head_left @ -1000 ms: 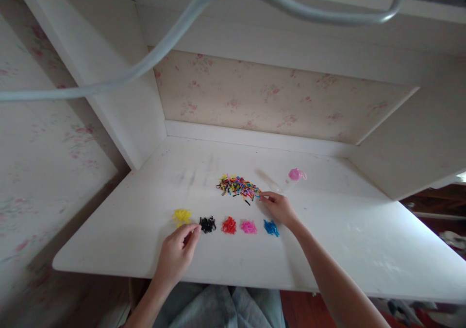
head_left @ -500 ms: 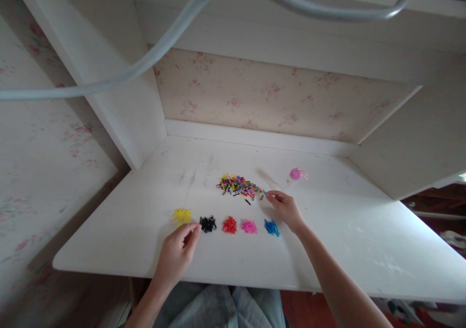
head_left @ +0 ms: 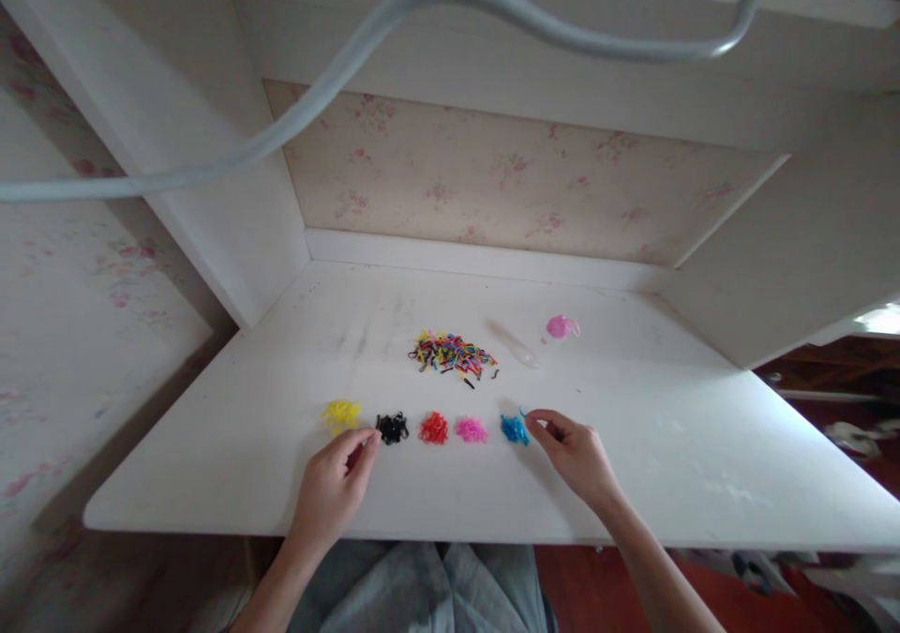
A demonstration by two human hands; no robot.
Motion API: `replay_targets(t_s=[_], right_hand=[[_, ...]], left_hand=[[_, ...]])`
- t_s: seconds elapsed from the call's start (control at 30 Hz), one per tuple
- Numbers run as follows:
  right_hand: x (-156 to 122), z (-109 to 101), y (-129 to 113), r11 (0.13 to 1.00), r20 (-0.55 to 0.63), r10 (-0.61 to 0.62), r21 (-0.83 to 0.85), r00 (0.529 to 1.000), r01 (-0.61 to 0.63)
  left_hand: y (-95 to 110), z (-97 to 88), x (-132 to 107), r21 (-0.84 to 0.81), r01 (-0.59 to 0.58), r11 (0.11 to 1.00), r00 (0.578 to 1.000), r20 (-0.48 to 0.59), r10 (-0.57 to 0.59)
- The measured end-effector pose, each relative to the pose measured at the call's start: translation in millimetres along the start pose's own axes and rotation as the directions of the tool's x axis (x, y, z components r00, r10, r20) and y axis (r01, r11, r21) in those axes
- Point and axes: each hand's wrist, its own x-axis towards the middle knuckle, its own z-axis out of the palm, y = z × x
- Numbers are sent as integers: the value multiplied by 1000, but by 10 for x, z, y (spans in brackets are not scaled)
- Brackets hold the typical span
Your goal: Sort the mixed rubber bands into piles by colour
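My right hand (head_left: 577, 457) pinches a small blue rubber band (head_left: 522, 412) just above the pile of blue rubber bands (head_left: 515, 429). Thumb and forefinger of my left hand (head_left: 333, 485) are pressed together beside the pile of black rubber bands (head_left: 392, 429); whatever lies between them is too small to make out. A yellow pile (head_left: 341, 414) sits just beyond the left hand. Between the black and blue piles lie a red pile (head_left: 434, 429) and a pink pile (head_left: 471, 429). Behind this row is a larger heap of mixed-colour bands (head_left: 450, 354).
A pink ball-like item with a loop (head_left: 561, 326) and a clear, elongated object (head_left: 518, 350) lie right of the heap. The white desk (head_left: 232, 445) is bounded by side panels and a back wall. A pale cable (head_left: 295, 127) crosses the upper view.
My right hand has come from the mixed heap's right end toward me to the blue pile, carrying the blue band. My left hand stays beside the black pile. The view has shifted slightly.
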Motion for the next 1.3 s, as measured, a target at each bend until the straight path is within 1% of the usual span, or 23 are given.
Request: replay_targets(t_s=[0.27,0.43,0.63,0.73,0.83,0.9,0.97,1.03,1.1,1.2,1.3], right_hand=[[-40,50,14,1000,34,17,3,999,-17],[-80,41,30,999,60,12,49,998,-15],[-85,55,61,994,20,-3,112,1000,1],[-79,60,75,987,-9,12,163,1000,-11],[-87,57,83,974,-36,40,223,999,-31],[-96,55,90,969,-44,52,245,998,-40],[-102,54,97,966,-52,62,256,997,-47],[-102,55,103,962,-59,69,267,996,-51],[-99,57,105,960,-56,73,275,996,-55],[-98,55,99,960,-46,74,275,996,-59],[-101,49,89,961,-48,66,272,997,-50]], left_hand=[[14,0,-5,15,6,1000,1000,4,-6],[22,11,-2,17,6,1000,1000,9,-7],[25,22,4,33,-20,999,1000,11,20],[26,22,25,4,4,1000,1000,6,-4],[116,19,98,-5,17,1000,999,43,-16],[250,29,183,20,-16,1000,995,99,14],[425,66,296,60,-76,995,984,164,65],[602,143,432,120,-151,981,965,234,120],[743,259,578,198,-231,953,943,286,169],[859,473,776,295,-362,884,897,366,245],[897,675,917,323,-427,845,866,414,279]])
